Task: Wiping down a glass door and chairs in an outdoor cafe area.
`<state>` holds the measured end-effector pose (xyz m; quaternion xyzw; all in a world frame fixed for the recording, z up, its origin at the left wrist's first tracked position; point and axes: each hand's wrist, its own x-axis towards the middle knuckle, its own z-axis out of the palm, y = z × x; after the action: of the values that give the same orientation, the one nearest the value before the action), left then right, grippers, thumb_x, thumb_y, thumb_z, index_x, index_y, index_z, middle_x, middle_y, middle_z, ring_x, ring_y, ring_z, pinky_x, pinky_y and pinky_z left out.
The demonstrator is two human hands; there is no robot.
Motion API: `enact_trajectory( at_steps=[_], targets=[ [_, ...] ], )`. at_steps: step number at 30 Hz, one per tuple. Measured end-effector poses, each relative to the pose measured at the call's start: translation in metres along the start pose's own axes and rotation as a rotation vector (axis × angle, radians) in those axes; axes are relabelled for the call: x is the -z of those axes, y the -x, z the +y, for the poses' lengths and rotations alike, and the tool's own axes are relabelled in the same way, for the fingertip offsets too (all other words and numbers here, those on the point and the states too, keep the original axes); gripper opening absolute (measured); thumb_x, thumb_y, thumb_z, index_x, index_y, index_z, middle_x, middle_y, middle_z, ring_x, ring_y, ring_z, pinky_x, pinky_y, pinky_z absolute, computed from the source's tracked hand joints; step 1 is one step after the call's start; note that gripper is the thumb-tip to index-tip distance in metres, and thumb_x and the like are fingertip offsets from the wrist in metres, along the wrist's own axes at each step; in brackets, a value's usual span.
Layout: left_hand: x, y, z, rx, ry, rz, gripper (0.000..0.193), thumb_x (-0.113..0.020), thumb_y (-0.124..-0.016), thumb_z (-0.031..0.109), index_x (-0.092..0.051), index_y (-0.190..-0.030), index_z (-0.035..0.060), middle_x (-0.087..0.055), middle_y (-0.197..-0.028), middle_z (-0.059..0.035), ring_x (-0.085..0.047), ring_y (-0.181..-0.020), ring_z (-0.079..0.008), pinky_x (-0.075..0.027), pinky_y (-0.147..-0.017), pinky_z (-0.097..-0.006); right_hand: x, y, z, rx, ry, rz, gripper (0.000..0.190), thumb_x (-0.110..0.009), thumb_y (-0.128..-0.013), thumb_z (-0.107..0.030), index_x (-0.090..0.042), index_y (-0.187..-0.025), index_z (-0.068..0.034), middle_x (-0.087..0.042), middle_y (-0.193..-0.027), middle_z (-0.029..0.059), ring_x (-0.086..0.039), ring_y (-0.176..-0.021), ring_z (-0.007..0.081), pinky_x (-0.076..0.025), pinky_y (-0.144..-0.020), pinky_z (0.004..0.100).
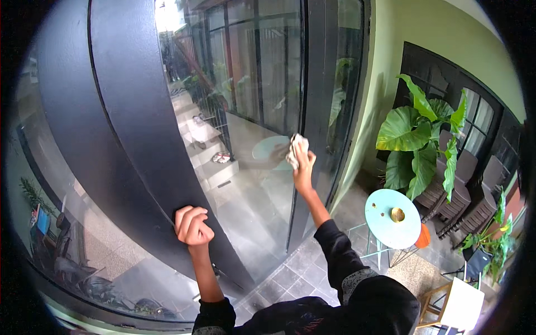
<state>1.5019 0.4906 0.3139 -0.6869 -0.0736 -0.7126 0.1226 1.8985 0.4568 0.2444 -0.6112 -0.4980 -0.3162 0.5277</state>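
Note:
A crumpled whitish cloth or wad of paper [296, 151] is pressed flat against the glass door pane [251, 184] by my right hand [305, 169]. That contact is beside the dark vertical stile [298, 217] at the pane's right edge. Lower and to the left, my left hand [194, 225] rests with curled fingers against the wide dark door frame [167, 167], close to its long seam. Nothing shows inside the curled fingers. Through the glass appear pale steps with shoes on them, mixed with reflections.
To the right stands a round mint-green table [392, 222] bearing a brass-coloured bowl [397, 215]. An orange stool [423, 236] is partly under it. Large-leaved plants [404, 130], stacked brown chairs [452, 197] and a white-topped table or chair [462, 303] stand around. Grey tiles [299, 272] cover the floor.

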Motion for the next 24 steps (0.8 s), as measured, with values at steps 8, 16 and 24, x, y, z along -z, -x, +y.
enact_trajectory(
  at_steps=[8, 16, 24],
  targets=[
    [0.001, -0.006, 0.002, -0.051, -0.039, 0.013, 0.014, -0.049, -0.064, -0.01, -0.057, -0.063, 0.0015, -0.068, -0.073, -0.009, -0.063, -0.067, -0.0288, -0.051, -0.057, -0.0353, -0.029, -0.002, -0.038, -0.309, -0.266, 0.121, 0.096, -0.053, -0.076, 0.024, -0.039, -0.163, -0.016, -0.044, -0.162, 0.0141, -0.046, -0.125, 0.0365, -0.034, -0.112, 0.0389],
    [0.009, 0.004, 0.007, -0.012, -0.059, -0.048, 0.012, -0.05, -0.067, -0.01, -0.058, -0.064, -0.001, -0.068, -0.072, -0.0113, -0.063, -0.067, -0.0309, -0.052, -0.061, -0.037, 0.009, -0.212, -0.153, 0.168, -0.259, 0.253, 0.09, -0.048, -0.072, 0.024, -0.05, -0.155, -0.01, -0.045, -0.162, 0.0137, -0.046, -0.126, 0.0364, -0.035, -0.112, 0.0405],
    [0.009, 0.006, 0.0, -0.033, -0.055, -0.08, 0.012, -0.052, -0.065, -0.012, -0.057, -0.063, -0.0013, -0.068, -0.072, -0.0117, -0.063, -0.066, -0.0309, -0.052, -0.059, -0.0359, 0.005, -0.127, -0.216, 0.89, -0.183, -0.164, 0.088, -0.064, -0.067, 0.015, -0.059, -0.148, -0.019, -0.055, -0.155, 0.0098, -0.049, -0.134, 0.035, -0.041, -0.109, 0.0451]
  ],
)
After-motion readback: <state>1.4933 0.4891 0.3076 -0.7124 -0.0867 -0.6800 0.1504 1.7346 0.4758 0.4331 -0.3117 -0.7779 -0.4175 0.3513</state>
